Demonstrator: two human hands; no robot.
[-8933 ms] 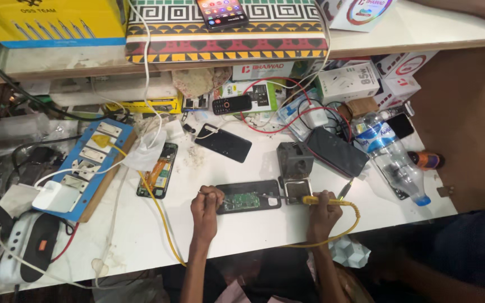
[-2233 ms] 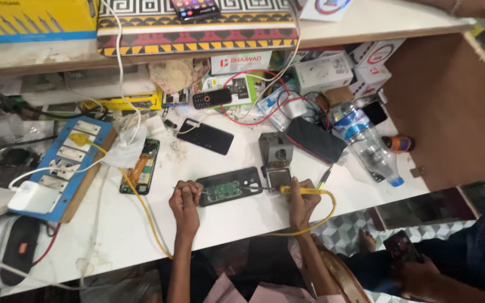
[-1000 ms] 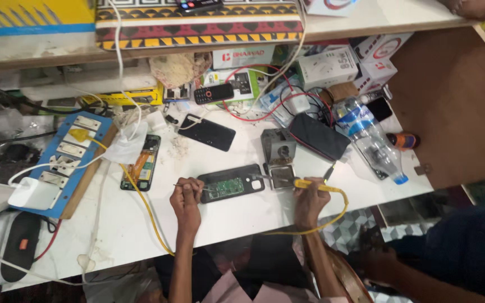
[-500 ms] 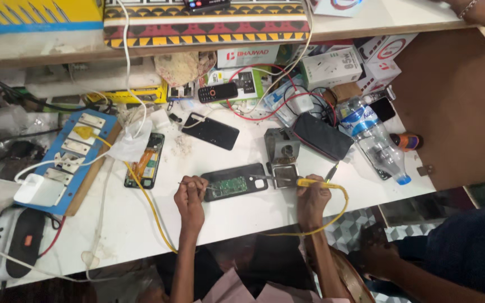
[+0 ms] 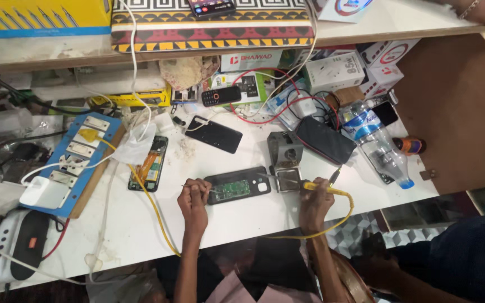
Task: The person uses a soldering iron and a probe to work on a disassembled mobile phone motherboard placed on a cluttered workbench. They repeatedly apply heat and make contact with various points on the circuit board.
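Observation:
An opened phone (image 5: 237, 185) with a green circuit board showing lies on the white bench, near its front edge. My left hand (image 5: 193, 197) rests at the phone's left end, pinching thin metal tweezers (image 5: 192, 187). At the phone's right, my right hand (image 5: 315, 200) grips a yellow-handled soldering iron (image 5: 320, 188); its tip points left at the metal stand (image 5: 285, 178) beside the phone. The iron's yellow cord (image 5: 332, 221) loops down off the bench edge.
A second opened phone (image 5: 149, 164), a black phone (image 5: 214, 134), a black pouch (image 5: 324, 139) and a plastic bottle (image 5: 376, 145) lie behind. A blue switch board (image 5: 71, 163) stands at the left. Boxes and cables crowd the back under a shelf. Another person's dark sleeve (image 5: 467, 255) shows at bottom right.
The view has shifted a little. My right hand has brought the iron's tip from the phone across to the stand. My left hand stays at the phone's left end.

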